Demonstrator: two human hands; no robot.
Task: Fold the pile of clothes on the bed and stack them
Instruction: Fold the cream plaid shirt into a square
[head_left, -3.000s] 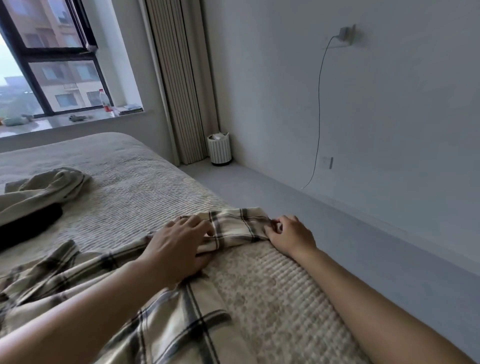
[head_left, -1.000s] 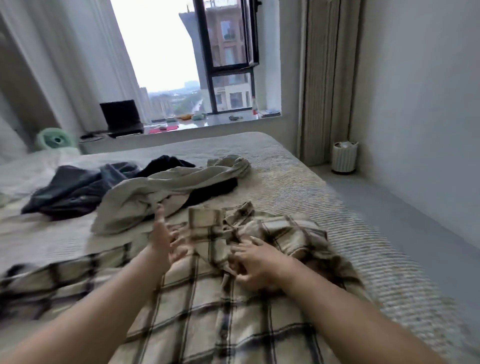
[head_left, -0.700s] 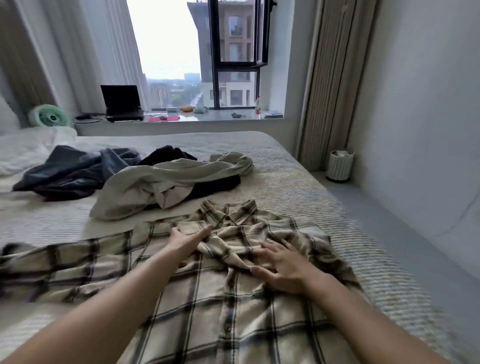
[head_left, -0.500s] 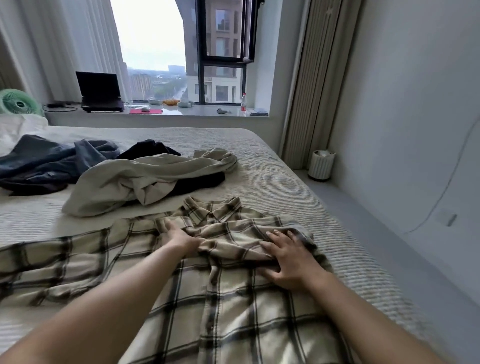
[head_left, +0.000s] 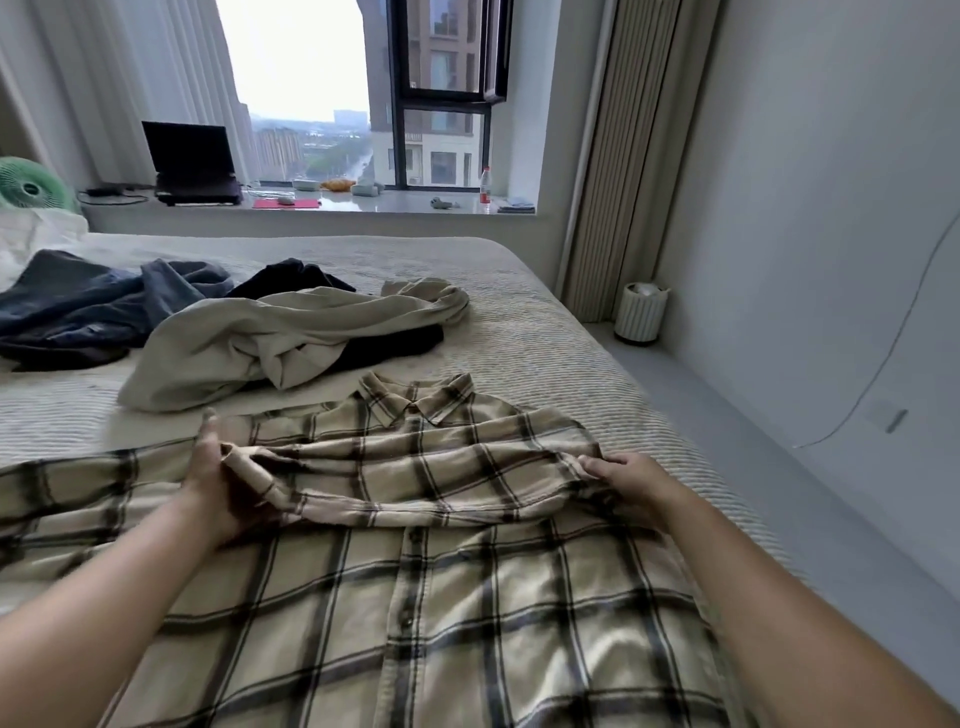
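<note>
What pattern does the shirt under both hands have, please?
Beige with dark plaid checks, in the head view.

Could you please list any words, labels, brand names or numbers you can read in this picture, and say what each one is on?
None can be read.
Bottle on the windowsill: it has a red label, too small and blurred to read.
Laptop on the sill: dark screen, no legible marking.
Plaid shirt, the other clothes on the bed and the small white bin: no print or tag text visible.

2 bare forearms, left hand (head_left: 218, 483) and right hand (head_left: 631, 480) without sleeves, rings or watch
</note>
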